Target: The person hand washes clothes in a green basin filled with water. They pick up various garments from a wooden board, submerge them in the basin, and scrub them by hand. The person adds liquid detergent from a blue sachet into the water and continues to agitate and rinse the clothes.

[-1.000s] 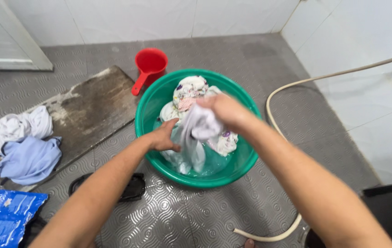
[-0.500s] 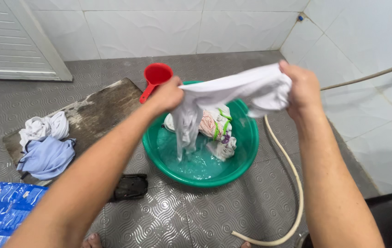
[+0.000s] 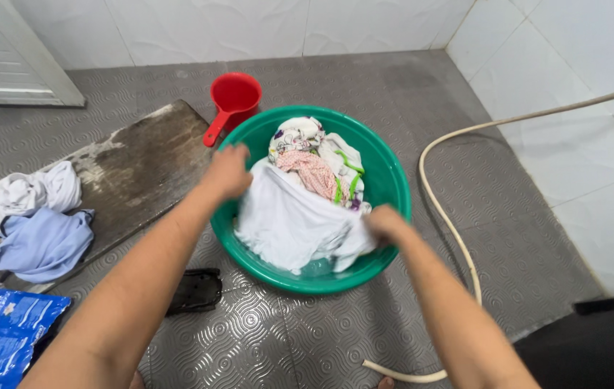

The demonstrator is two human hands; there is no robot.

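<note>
**A:** Cloth, white and wet, is spread over the near side of the green basin, gripped at both ends. Left hand is closed on its far corner, right hand bunched on the near edge.

**B:** Fingers are blurred though, so only a closed grip can be made out. Water is mostly hidden under patterned laundry. Grey embossed floor tiles and white wall tiles are seen around it.
</note>
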